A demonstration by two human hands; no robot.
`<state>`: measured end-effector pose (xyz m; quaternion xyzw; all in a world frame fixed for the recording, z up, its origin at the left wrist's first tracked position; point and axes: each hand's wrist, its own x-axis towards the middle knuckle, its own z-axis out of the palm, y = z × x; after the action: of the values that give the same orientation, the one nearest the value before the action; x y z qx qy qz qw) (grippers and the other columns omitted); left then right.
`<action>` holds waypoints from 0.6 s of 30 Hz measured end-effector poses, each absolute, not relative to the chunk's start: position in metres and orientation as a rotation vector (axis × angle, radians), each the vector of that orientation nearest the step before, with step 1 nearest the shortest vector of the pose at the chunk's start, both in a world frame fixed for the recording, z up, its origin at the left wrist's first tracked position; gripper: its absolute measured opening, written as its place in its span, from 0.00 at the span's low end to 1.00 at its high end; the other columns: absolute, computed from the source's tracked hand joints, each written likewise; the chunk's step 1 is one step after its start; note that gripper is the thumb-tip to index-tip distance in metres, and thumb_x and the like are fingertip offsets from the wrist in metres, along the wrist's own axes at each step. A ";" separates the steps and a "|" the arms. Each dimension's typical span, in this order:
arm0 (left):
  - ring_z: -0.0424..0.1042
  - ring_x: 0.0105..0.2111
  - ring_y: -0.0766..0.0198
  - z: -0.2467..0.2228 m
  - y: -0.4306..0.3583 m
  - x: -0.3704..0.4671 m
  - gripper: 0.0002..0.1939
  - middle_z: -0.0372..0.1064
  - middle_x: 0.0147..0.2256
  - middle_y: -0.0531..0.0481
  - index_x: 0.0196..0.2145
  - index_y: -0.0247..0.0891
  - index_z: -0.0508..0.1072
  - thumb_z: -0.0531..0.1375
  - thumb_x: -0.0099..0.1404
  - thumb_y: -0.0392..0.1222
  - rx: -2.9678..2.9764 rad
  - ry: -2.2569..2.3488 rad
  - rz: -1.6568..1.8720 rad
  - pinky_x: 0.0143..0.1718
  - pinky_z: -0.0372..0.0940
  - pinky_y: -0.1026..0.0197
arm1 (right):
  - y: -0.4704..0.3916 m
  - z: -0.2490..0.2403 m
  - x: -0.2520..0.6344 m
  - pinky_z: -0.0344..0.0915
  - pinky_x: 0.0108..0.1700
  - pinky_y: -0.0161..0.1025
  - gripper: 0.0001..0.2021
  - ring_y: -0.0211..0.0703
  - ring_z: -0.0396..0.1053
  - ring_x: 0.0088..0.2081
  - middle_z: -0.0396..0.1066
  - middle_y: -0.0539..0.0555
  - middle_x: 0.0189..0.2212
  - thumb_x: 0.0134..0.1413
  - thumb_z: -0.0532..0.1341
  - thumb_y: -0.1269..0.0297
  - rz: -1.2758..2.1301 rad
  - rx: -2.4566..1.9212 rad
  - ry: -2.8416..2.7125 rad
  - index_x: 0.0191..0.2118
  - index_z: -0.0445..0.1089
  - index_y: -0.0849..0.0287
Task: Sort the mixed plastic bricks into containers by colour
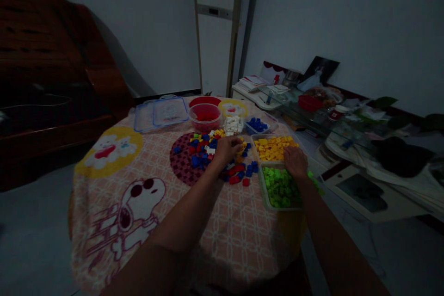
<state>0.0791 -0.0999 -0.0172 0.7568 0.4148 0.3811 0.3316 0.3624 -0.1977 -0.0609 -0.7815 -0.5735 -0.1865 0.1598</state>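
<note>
My left hand (229, 149) is over the right part of a mixed pile of toy building bricks (199, 160), fingers bent together close to some yellow bricks. Whatever its fingertips pinch is too dark and small to make out. My right hand (296, 162) is at the right side of a clear tub of yellow bricks (272, 149), its fingers curled down by the bricks. What it may hold is hidden. Nearer me stands a tub of green bricks (280, 188), partly under my right wrist. Loose red bricks (237, 174) lie between my hands.
Behind the pile are a bowl of red bricks (205, 118), white bricks (233, 125) and a small tub of blue bricks (257, 125). Clear blue-edged lids (161, 114) lie at the back left. A cluttered glass-topped stand (294, 106) runs along the right of the cloth-covered table (239, 231).
</note>
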 end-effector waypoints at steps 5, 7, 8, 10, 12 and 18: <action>0.74 0.29 0.64 -0.018 -0.124 0.103 0.08 0.77 0.28 0.50 0.36 0.35 0.80 0.63 0.59 0.35 1.961 0.956 0.981 0.34 0.67 0.64 | -0.197 -0.060 0.363 0.60 0.59 0.48 0.19 0.51 0.68 0.54 0.75 0.60 0.51 0.66 0.48 0.65 -0.537 -2.227 -1.635 0.47 0.76 0.59; 0.74 0.30 0.64 -0.020 -0.131 0.110 0.08 0.77 0.29 0.50 0.37 0.35 0.80 0.63 0.59 0.34 1.974 0.920 0.982 0.35 0.68 0.64 | -0.197 -0.059 0.363 0.61 0.59 0.49 0.19 0.52 0.69 0.54 0.76 0.61 0.51 0.66 0.48 0.65 -0.537 -2.222 -1.632 0.47 0.77 0.61; 0.74 0.31 0.64 -0.021 -0.133 0.113 0.09 0.78 0.30 0.50 0.38 0.36 0.80 0.62 0.59 0.34 1.980 0.904 0.983 0.36 0.68 0.64 | -0.197 -0.059 0.364 0.61 0.59 0.50 0.19 0.53 0.69 0.54 0.76 0.62 0.51 0.66 0.49 0.65 -0.536 -2.219 -1.631 0.47 0.76 0.61; 0.75 0.32 0.64 -0.023 -0.137 0.118 0.10 0.79 0.33 0.49 0.39 0.36 0.80 0.62 0.59 0.33 1.991 0.877 0.982 0.37 0.69 0.64 | -0.197 -0.059 0.364 0.61 0.59 0.51 0.19 0.54 0.68 0.55 0.75 0.63 0.51 0.65 0.49 0.66 -0.533 -2.213 -1.633 0.48 0.76 0.63; 0.76 0.36 0.63 -0.024 -0.140 0.121 0.12 0.79 0.37 0.47 0.41 0.35 0.80 0.62 0.60 0.32 2.011 0.847 0.981 0.40 0.69 0.63 | -0.197 -0.059 0.364 0.60 0.60 0.51 0.19 0.53 0.68 0.55 0.75 0.62 0.52 0.65 0.49 0.66 -0.523 -2.221 -1.638 0.48 0.76 0.62; 0.76 0.43 0.60 -0.020 -0.143 0.121 0.16 0.78 0.45 0.44 0.48 0.37 0.78 0.59 0.63 0.33 2.146 0.799 0.948 0.49 0.69 0.59 | -0.198 -0.058 0.362 0.60 0.60 0.49 0.19 0.51 0.67 0.56 0.75 0.59 0.53 0.66 0.48 0.67 -0.514 -2.249 -1.649 0.49 0.75 0.60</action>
<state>0.1210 -0.1434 -0.0201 0.8188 0.3047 0.3616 0.3256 0.3621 -0.1981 -0.0579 -0.7839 -0.5747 -0.1790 0.1522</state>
